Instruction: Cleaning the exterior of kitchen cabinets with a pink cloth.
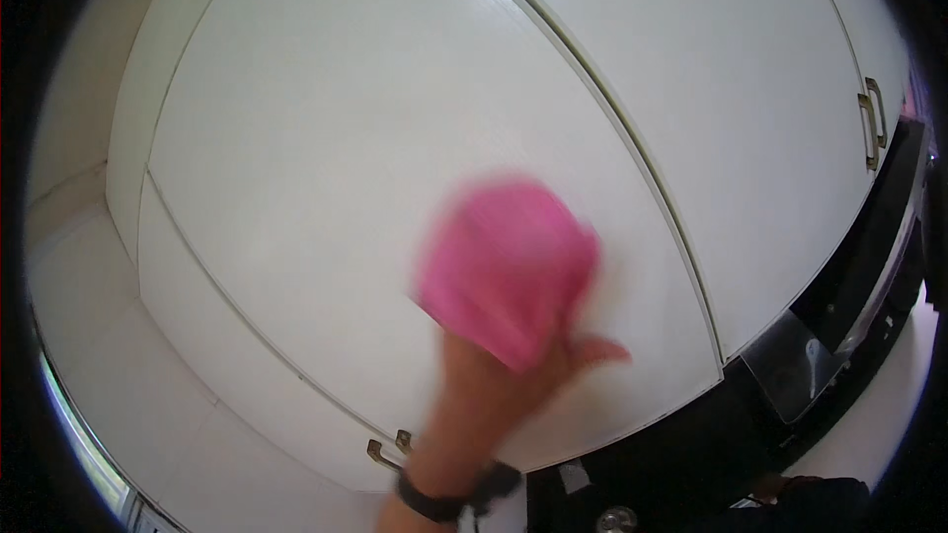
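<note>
My left hand (503,377) reaches up from the bottom, with a black band around its wrist. It holds a pink cloth (511,259) against or just in front of a white cabinet door (355,163). Both hand and cloth are blurred. The fingers are hidden by the cloth, while the thumb sticks out to the right. At the bottom right, a dim shape beside a dark sleeve (826,496) may be my right hand; whether it holds anything cannot be made out.
More white cabinet doors (740,126) stand to the right, with metal handles (870,126). Bronze-coloured handles (384,454) sit near my wrist. A black appliance, apparently a range hood (852,281), lies below the doors at right. Pale wall tiles (96,289) and a window edge (81,429) are at left.
</note>
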A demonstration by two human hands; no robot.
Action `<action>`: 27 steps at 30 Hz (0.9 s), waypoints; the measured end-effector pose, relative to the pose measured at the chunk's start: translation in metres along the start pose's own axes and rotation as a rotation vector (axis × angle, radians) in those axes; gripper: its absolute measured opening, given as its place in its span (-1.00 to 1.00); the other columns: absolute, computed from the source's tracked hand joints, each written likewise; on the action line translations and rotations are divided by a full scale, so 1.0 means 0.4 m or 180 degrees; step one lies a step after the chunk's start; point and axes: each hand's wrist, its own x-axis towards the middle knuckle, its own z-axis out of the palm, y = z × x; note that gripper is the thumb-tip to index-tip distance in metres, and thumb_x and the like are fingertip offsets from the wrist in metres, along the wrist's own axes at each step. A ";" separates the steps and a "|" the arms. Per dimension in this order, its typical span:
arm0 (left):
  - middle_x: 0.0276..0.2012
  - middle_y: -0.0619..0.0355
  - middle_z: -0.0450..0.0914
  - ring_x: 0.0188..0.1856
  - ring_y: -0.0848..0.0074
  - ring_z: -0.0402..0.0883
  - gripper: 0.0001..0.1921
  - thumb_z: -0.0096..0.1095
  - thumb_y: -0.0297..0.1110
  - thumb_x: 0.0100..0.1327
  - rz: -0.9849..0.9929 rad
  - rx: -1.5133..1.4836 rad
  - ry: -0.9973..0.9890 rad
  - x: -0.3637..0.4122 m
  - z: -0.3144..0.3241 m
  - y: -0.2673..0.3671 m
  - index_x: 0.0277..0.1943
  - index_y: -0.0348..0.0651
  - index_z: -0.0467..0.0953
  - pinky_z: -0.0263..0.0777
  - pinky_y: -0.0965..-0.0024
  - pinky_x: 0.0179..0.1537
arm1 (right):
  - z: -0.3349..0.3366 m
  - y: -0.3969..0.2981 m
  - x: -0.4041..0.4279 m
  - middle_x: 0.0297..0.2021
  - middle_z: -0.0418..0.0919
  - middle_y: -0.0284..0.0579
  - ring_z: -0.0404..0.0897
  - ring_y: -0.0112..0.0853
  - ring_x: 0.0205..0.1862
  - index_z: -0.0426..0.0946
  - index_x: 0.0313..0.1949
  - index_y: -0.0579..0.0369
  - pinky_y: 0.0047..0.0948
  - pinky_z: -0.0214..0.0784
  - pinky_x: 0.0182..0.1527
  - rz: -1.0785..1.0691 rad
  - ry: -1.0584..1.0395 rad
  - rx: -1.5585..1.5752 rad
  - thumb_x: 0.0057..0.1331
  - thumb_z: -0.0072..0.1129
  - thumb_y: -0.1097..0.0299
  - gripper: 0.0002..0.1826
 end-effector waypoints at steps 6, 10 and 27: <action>-0.05 0.13 0.56 0.09 0.09 0.47 -0.42 0.44 0.09 -0.06 -0.0203 -0.1305 -0.0275 -0.171 0.120 0.140 0.01 0.01 0.55 0.29 -0.03 0.10 | -0.007 0.063 0.082 -0.47 0.68 -0.08 0.69 -0.21 -0.39 0.71 -0.41 0.03 -0.18 0.52 -0.32 0.0149 0.0066 0.0378 0.24 0.04 0.17 -0.70; -0.17 0.15 0.58 -0.07 0.19 0.57 -0.51 0.53 -0.03 -0.10 -0.0159 -0.0776 -0.0108 -0.094 0.000 0.031 -0.10 -0.01 0.56 0.42 0.13 -0.10 | 0.004 0.193 0.110 -0.44 0.66 -0.16 0.62 -0.29 -0.37 0.70 -0.39 0.01 -0.20 0.47 -0.26 -0.1152 0.0677 -0.0897 0.16 0.24 0.05 -0.70; 0.22 -0.15 0.42 0.28 0.08 0.36 -0.19 0.24 0.18 0.17 -0.0488 0.1303 0.1316 0.349 -0.187 -0.206 0.28 -0.33 0.29 0.20 0.15 0.30 | 0.025 0.071 0.015 -0.41 0.65 0.02 0.66 -0.10 -0.33 0.66 -0.41 0.04 -0.04 0.48 -0.28 -0.0014 0.0471 -0.0839 0.10 0.16 0.07 -0.69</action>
